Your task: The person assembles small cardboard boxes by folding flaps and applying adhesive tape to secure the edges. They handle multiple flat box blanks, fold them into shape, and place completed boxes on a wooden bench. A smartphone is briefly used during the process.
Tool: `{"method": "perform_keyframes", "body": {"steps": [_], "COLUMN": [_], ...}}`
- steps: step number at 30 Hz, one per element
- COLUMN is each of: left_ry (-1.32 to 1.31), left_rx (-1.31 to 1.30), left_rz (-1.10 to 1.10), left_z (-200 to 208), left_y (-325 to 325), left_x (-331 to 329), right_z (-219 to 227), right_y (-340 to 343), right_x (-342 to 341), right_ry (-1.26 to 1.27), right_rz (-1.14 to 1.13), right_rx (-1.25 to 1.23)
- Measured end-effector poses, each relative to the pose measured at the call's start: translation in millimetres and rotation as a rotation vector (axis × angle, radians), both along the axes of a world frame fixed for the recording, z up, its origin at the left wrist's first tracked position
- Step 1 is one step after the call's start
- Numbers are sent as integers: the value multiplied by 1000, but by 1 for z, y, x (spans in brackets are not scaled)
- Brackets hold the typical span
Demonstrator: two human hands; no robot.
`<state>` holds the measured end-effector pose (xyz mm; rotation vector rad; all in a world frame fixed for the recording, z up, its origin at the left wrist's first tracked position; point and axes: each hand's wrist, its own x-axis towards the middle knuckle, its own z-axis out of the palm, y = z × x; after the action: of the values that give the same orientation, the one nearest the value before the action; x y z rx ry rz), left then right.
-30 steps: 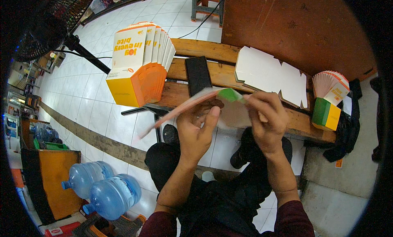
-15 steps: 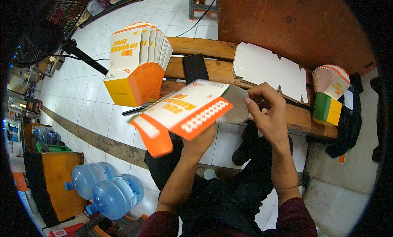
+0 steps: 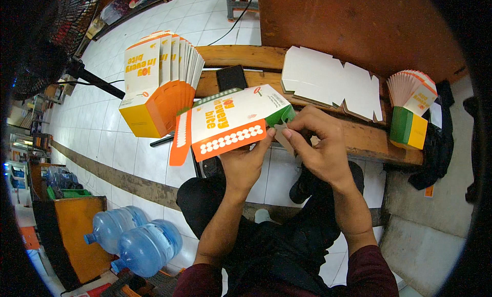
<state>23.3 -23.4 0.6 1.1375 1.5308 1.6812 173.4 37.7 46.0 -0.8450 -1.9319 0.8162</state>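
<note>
My left hand (image 3: 242,166) supports one printed carton (image 3: 225,117) from below. Its thumb lies at the carton's near side, close to the green end; the other fingers are mostly hidden beneath the panel. My right hand (image 3: 319,146) pinches a flap at the green end between thumb and index finger. The carton is white, orange and green, partly folded, and is held in the air at the near edge of the table (image 3: 359,138), its orange end flap pointing left. At the table's left end stands a fanned stack of cartons (image 3: 160,89). A black phone (image 3: 230,77) lies to the right of that stack. White flat blanks (image 3: 330,84) lie toward the far edge. A smaller fanned bundle (image 3: 411,110) sits at the right end.
</note>
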Motion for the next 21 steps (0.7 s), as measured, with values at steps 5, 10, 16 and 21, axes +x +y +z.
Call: {"method": "perform_keyframes", "body": {"steps": [5,10,16,21], "left_ry": [181,293,601,678], "left_rx": [36,81,-86,-19], "left_rz": [23,4,-33,176], "left_z": [-2,-11,-28,-26], "left_y": [-1,-3,-17,-6], "left_x": [2,3,-2,-12], "right_z": [0,-4,-13,-11], "right_y": [-4,-4,-15,-20], "right_x": [-5,-6,-19,-29], "right_ry": [4,-2,-107,-126], "right_rz": [-60,-85,-139,120], "right_rx": [37,77,257,188]}}
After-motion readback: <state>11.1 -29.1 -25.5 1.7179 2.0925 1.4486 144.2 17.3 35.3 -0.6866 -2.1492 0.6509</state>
